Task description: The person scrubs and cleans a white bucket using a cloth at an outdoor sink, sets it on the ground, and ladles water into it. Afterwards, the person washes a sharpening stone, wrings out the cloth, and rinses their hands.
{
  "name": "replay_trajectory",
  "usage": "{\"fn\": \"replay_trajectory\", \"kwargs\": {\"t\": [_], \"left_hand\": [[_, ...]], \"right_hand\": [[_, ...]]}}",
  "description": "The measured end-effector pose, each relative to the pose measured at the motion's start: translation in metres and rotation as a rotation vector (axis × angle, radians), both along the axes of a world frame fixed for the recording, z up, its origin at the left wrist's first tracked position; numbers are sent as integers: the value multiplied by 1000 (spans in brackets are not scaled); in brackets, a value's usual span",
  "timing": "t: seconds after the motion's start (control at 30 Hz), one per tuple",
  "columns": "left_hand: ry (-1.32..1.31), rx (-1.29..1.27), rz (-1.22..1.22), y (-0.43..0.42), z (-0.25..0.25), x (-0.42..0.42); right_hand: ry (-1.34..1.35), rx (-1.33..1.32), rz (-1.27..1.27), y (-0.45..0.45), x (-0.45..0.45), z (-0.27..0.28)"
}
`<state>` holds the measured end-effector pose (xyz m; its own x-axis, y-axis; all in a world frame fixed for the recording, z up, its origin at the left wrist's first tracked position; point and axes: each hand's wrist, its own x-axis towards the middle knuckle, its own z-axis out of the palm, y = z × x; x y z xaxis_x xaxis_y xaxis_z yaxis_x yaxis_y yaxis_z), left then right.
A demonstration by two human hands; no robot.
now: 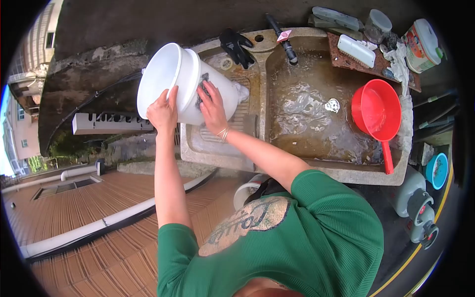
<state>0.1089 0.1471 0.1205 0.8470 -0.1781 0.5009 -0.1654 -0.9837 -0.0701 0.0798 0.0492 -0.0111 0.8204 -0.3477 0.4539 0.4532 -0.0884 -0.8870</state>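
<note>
A white plastic bucket [191,79] lies tilted on the ribbed washboard side of a stone sink [341,175], its mouth toward the left. My left hand [163,110] grips the bucket's rim, thumb outside. With fingers laid over it, my right hand [213,110] presses a dark grey scouring pad [204,85] against the bucket's outer wall. Some white suds [242,92] show by the bucket's base. Near the bucket, a black rubber glove [234,45] rests on the sink's back edge.
The basin holds shallow water under a black tap [288,47]. A red dipper [368,106] sits at its right. A white scrub brush [356,50] lies on a reddish board [341,58], with a lidded tub [421,43] beside it. Gas cylinders [413,193] and a blue basin [437,171] stand lower right.
</note>
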Motion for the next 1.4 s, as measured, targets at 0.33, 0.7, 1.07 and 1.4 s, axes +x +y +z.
{"fn": "replay_trajectory", "kwargs": {"t": [0.33,0.7,1.07,1.4], "left_hand": [[-181,-55,-206,27,-18,10],[-85,-90,-317,33,-12,2],[62,-131,-164,0,15,5],[-136,-186,-26,-50,-4,21]], "right_hand": [[250,230,125,-34,116,4],[217,210,415,-46,173,0],[123,635,71,-54,105,14],[168,-32,85,-36,132,68]]}}
